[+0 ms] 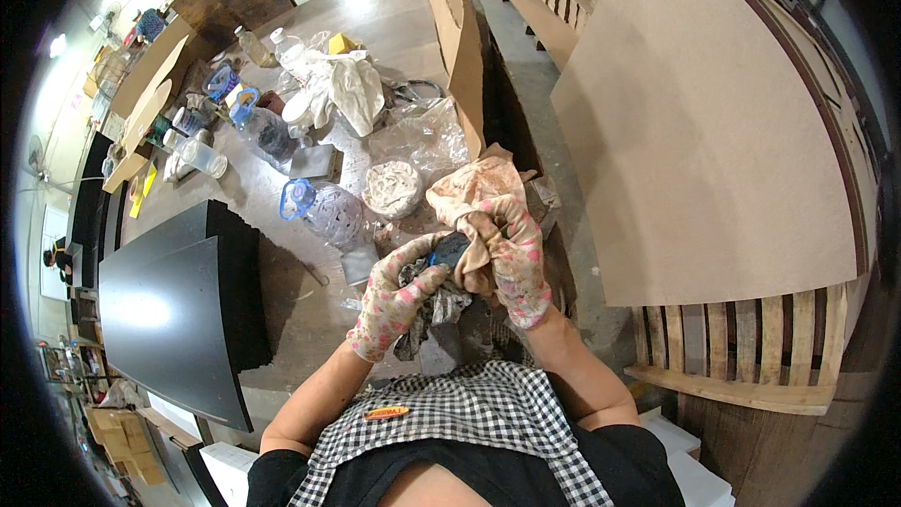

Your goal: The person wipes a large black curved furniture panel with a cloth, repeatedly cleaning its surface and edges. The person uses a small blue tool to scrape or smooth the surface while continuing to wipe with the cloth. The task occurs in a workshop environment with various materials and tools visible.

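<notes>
Both my hands wear cream gloves with pink spots and dark stains. My left hand (389,300) is closed around a dark lump with a bit of blue (451,250); its kind I cannot make out. In my right hand (519,268) is bunched a peach-coloured cloth (479,186), its lower part touching the dark lump. Below the left fingers hangs a crumpled, black-stained grey rag (439,312). Just beyond my hands lie a round wad of white cloth (392,190) and a plastic jug with a blue handle (330,214).
Glossy black panels (169,296) are stacked at the table's left. Farther back are a white cloth (343,89), a clear plastic bag (422,136), a grey block (316,162) and several bottles. Torn cardboard (460,66) edges the right side. Brown boards (704,150) lie on a wooden pallet (741,347).
</notes>
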The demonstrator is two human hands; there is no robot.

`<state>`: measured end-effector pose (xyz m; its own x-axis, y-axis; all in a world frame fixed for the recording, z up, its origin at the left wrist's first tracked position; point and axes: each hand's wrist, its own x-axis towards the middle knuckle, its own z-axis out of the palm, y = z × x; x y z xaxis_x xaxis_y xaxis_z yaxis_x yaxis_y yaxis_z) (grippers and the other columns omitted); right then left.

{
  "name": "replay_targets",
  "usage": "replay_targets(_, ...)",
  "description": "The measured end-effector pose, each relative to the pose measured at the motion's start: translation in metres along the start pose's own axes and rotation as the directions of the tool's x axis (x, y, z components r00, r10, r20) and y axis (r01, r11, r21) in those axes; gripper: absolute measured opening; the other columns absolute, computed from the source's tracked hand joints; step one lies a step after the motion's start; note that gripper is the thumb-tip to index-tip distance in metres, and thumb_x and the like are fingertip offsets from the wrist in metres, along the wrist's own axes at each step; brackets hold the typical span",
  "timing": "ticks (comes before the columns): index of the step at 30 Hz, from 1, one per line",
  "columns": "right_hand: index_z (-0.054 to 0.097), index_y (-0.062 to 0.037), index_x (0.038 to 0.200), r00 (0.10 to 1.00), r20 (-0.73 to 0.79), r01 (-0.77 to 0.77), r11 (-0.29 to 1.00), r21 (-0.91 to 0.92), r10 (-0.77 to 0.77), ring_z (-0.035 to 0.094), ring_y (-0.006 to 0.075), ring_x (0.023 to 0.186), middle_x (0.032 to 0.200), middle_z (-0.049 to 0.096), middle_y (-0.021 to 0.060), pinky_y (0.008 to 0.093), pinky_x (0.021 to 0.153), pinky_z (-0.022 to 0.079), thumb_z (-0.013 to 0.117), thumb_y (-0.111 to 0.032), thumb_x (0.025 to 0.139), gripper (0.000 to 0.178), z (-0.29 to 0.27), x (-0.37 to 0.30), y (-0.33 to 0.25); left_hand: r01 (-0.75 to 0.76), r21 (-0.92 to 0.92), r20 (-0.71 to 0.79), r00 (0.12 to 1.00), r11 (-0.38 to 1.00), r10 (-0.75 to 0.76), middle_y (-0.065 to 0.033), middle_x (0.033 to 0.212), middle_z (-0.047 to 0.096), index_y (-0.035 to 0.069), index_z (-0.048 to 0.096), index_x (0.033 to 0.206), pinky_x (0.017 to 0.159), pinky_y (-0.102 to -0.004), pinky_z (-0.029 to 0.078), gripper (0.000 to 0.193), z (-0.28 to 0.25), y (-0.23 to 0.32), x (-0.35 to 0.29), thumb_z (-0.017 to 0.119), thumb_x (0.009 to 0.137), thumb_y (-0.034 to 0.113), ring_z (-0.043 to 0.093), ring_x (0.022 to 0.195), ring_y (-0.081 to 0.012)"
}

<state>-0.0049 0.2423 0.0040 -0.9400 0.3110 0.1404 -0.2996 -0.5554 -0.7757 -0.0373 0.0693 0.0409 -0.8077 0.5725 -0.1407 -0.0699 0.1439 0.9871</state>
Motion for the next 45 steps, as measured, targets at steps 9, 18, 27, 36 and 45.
replay_targets(9,0.056,-0.0015,0.1,0.973,-0.156,0.1,0.923,-0.373,-0.169,0.053,0.0078,0.079,0.091,0.058,0.0012,0.0233,0.073,0.047,0.05,-0.003,0.094,0.008,-0.011,0.017,-0.007,-0.041,-0.025,-0.018,0.999,0.999,0.04,-0.0075,0.112,0.068,-0.004,0.06,0.128,0.092,-0.0287,0.049,0.039,0.001,-0.004,-0.006,0.067,0.093,0.012,0.06,0.103,-0.0117)
replay_targets(18,0.053,-0.0068,0.105,0.998,-0.021,-0.068,0.987,-0.148,0.066,0.059,0.0087,0.064,0.089,0.059,0.0023,0.0269,0.051,0.051,0.062,-0.012,0.098,0.012,0.011,-0.006,-0.005,-0.004,-0.05,-0.12,0.993,0.999,-0.002,-0.0046,0.114,0.068,-0.001,0.059,0.131,0.092,-0.0274,0.049,0.043,0.0,-0.012,-0.005,0.069,0.09,0.009,0.061,0.103,-0.0111)
replay_targets(27,0.052,-0.0048,0.095,0.953,0.034,0.288,0.867,-0.407,-0.301,0.048,0.0081,0.08,0.09,0.052,-0.0008,0.0247,0.076,0.046,0.053,0.003,0.092,0.009,-0.01,0.01,0.004,-0.002,-0.156,-0.019,1.0,0.988,-0.001,-0.0094,0.116,0.068,-0.004,0.059,0.129,0.094,-0.0283,0.049,0.046,0.001,-0.005,-0.01,0.073,0.09,0.015,0.062,0.105,-0.013)
replay_targets(36,0.059,-0.0045,0.1,0.981,-0.093,0.12,0.909,-0.4,-0.171,0.056,0.0039,0.079,0.091,0.062,-0.0016,0.0205,0.072,0.048,0.061,-0.007,0.098,0.004,0.007,0.022,-0.056,0.237,-0.636,0.147,0.971,0.735,-0.186,-0.0095,0.111,0.065,-0.004,0.053,0.133,0.086,-0.0293,0.053,0.069,-0.023,-0.014,-0.021,0.077,0.085,0.039,0.064,0.096,-0.0167)
replay_targets(45,0.066,-0.0002,0.105,0.902,0.294,0.431,0.622,-0.654,-0.316,0.065,0.0228,0.101,0.109,0.066,0.0122,0.0356,0.09,0.052,0.066,0.004,0.085,0.02,0.023,0.006,-0.067,0.228,-0.718,0.184,0.973,0.657,-0.137,-0.012,0.116,0.064,-0.002,0.051,0.136,0.09,-0.033,0.054,0.068,-0.022,-0.022,-0.023,0.079,0.084,0.033,0.064,0.104,-0.0193)
